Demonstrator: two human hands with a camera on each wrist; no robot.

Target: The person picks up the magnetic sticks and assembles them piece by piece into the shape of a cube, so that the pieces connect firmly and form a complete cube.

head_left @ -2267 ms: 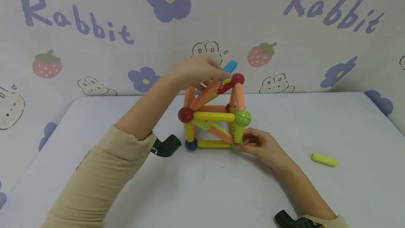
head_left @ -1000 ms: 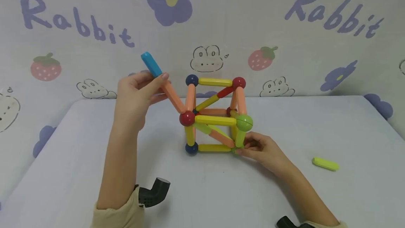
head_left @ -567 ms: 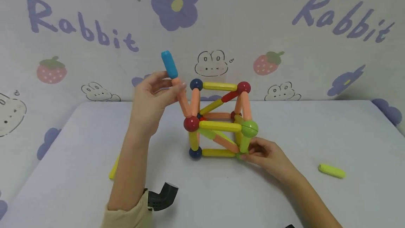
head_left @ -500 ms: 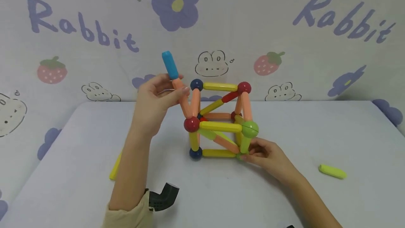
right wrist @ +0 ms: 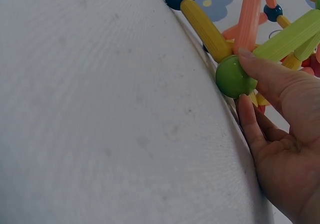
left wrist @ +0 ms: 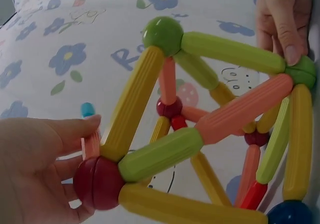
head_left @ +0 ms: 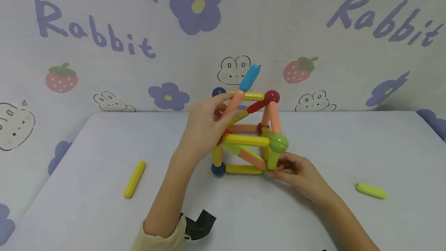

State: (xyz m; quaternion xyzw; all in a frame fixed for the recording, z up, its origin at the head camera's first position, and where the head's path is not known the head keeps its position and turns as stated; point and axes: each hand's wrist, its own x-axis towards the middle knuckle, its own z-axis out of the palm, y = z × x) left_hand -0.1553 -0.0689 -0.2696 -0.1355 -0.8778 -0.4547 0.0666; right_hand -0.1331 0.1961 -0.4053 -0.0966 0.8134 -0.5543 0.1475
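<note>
A box-shaped frame of magnetic sticks (head_left: 246, 140) and coloured balls stands on the table. Between thumb and fingers, my left hand (head_left: 203, 129) grips an orange magnetic stick (head_left: 235, 102), with a blue stick (head_left: 249, 78) on its upper end. This pair leans up and to the right over the frame. In the left wrist view its lower end is beside a dark red ball (left wrist: 99, 183), the contact partly hidden by the ball. My right hand (head_left: 303, 175) pinches the green ball (right wrist: 235, 77) at the frame's lower front right corner, by the tabletop.
A loose yellow stick (head_left: 134, 179) lies on the table (head_left: 87, 208) to the left. Farther right is a loose yellow-green stick (head_left: 371, 190). Behind the table hangs a printed cloth (head_left: 265, 30). A black wrist camera (head_left: 201, 226) sits by the left sleeve.
My left hand has swung the orange and blue sticks from leaning left to leaning right, over the frame. The loose yellow stick is now uncovered. The right hand keeps its hold.
</note>
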